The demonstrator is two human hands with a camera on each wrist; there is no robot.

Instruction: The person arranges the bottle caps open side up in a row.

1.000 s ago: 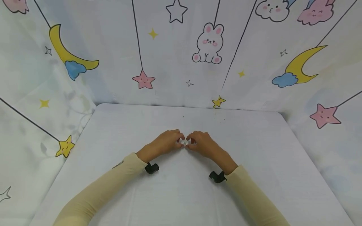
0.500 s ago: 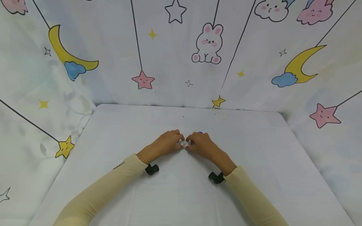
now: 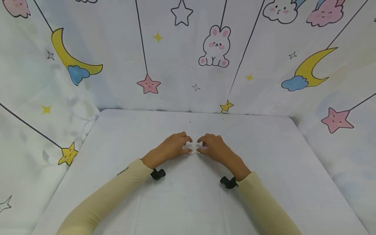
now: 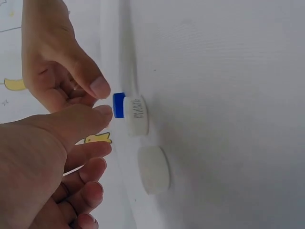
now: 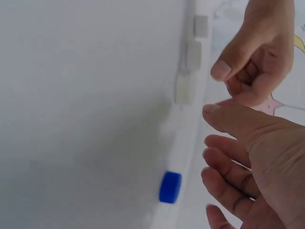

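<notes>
My left hand [image 3: 175,145] and right hand [image 3: 215,147] face each other above the table, fingers loosely bent and nothing held. Between them, near the left thumb, lies a small whitish cap [image 3: 192,152]. The left wrist view shows a white bottle cap with dark printing [image 4: 137,116], a plain white cap [image 4: 154,170] and a blue bottle cap [image 4: 118,105] beyond the thumb tips. From the right wrist, the blue cap [image 5: 170,187] stands apart from a row of pale caps [image 5: 186,87]. The head view hides the blue cap behind my hands.
A white-covered table [image 3: 182,195] spreads around the hands, with a few tiny specks near its back edge. Behind and beside it hangs a cloth [image 3: 176,58] printed with stars, moons and a rabbit. A small black camera [image 3: 158,174] sits at each wrist.
My fingertips have drawn away from the small whitish thing they were around. The right hand has shifted slightly to the right, and the gap between the hands has widened.
</notes>
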